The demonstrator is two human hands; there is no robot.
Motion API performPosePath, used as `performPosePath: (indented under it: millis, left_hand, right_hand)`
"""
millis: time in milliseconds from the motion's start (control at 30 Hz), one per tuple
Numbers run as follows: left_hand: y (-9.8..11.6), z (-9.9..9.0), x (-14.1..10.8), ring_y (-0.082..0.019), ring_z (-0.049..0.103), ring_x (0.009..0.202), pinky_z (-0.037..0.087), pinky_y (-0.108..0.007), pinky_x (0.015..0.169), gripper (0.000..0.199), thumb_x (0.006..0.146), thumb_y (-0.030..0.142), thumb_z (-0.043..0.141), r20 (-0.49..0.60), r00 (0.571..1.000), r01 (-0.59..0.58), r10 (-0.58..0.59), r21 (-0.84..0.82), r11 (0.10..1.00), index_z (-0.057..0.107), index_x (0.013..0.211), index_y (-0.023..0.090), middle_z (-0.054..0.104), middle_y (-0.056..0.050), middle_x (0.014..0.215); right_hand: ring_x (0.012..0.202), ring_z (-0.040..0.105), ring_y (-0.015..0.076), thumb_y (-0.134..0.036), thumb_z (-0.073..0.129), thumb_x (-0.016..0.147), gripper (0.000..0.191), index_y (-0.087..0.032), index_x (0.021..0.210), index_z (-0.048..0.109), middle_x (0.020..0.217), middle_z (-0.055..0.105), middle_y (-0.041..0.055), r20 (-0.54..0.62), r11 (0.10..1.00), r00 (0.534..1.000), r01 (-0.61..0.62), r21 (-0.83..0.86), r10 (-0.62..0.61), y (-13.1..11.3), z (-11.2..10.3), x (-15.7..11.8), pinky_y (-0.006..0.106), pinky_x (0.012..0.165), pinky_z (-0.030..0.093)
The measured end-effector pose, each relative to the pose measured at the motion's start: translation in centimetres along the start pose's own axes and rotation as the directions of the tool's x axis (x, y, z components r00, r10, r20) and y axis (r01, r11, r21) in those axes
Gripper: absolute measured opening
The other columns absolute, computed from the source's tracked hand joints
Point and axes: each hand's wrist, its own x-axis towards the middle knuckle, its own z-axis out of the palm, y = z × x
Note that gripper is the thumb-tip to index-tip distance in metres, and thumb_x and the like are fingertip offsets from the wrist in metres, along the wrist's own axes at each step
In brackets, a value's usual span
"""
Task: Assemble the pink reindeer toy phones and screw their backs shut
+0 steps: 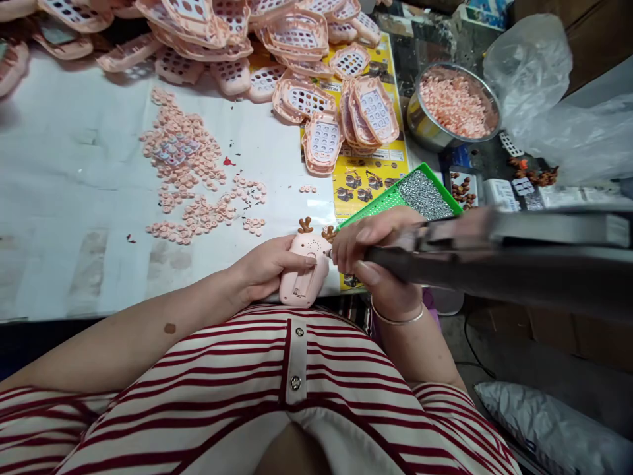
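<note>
A pale pink toy case [302, 280] with brown antlers [305, 225] lies back side up at the table's front edge. My left hand [267, 267] holds it from the left, the thumb across its back. In my right hand [378, 247] is a dark power screwdriver [445, 267], blurred, its body reaching off to the right. The tool's tip meets or nearly meets the case's upper right corner; my fingers partly hide that spot. Behind my right hand lies a green tray [373, 204] with small silver screws [426, 192].
Small pink parts [185, 158] are scattered on the white table [64, 185]. Pink shell halves [291, 33] pile up at the back, with more stacked shells [373, 109] nearer. A metal bowl [420, 125] of pink pieces and plastic bags [531, 66] stand at the right.
</note>
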Motion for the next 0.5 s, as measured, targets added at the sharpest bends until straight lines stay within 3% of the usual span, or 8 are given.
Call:
performPosePath:
  millis: [67,133,233,367,500]
  left_hand:
    - [0.0,0.1,0.0,-0.022,0.069,0.077,0.056,-0.033,0.074,0.041,0.064,0.006,0.081,-0.043,0.999,-0.009,0.01,0.002,1.0,0.07,0.103,0.009,0.074,-0.01,0.089]
    - [0.0,0.3,-0.1,-0.022,0.07,0.074,0.058,-0.034,0.071,0.038,0.066,0.004,0.079,-0.088,0.996,-0.005,0.006,0.013,1.0,0.069,0.103,0.009,0.074,-0.011,0.086]
    - [0.1,0.4,-0.2,-0.023,0.071,0.072,0.06,-0.034,0.069,0.039,0.068,0.002,0.075,-0.119,0.993,0.013,-0.012,0.006,1.0,0.069,0.106,0.009,0.075,-0.011,0.085]
    - [0.2,0.7,-0.4,-0.021,0.072,0.071,0.061,-0.031,0.067,0.038,0.069,-0.001,0.074,-0.139,0.99,0.025,-0.024,0.009,1.0,0.068,0.106,0.009,0.076,-0.012,0.085]
    - [0.3,0.7,-0.5,-0.022,0.072,0.069,0.061,-0.032,0.064,0.037,0.07,0.001,0.073,-0.139,0.99,0.041,-0.035,0.045,0.998,0.067,0.106,0.009,0.076,-0.013,0.085]
  right_hand:
    - [0.047,0.051,0.0117,-0.043,0.067,0.086,0.025,-0.031,0.102,0.052,0.073,0.056,-0.0045,-0.095,0.997,0.994,0.057,0.06,-0.052,-1.1,-0.5,0.6,0.03,0.042,0.046]
    - [0.046,0.051,0.012,-0.048,0.069,0.085,0.029,-0.032,0.101,0.052,0.073,0.055,-0.0043,-0.201,0.999,0.979,0.044,-0.007,-0.044,-1.4,-1.4,1.0,0.03,0.042,0.046]
    - [0.041,0.046,0.0121,-0.057,0.07,0.083,0.035,-0.032,0.099,0.052,0.067,0.051,-0.0057,-0.328,0.995,0.944,0.014,-0.098,-0.046,0.1,-2.8,0.9,0.031,0.039,0.042]
    - [0.044,0.049,0.0125,-0.054,0.074,0.082,0.035,-0.033,0.103,0.056,0.069,0.053,-0.0053,-0.32,0.999,0.947,0.01,-0.044,-0.023,2.6,-3.7,-0.3,0.032,0.042,0.044]
    - [0.049,0.052,0.0153,-0.049,0.072,0.084,0.031,-0.034,0.107,0.057,0.064,0.049,-0.0068,-0.305,0.999,0.952,-0.028,-0.045,0.013,3.6,-3.9,-1.5,0.034,0.05,0.049]
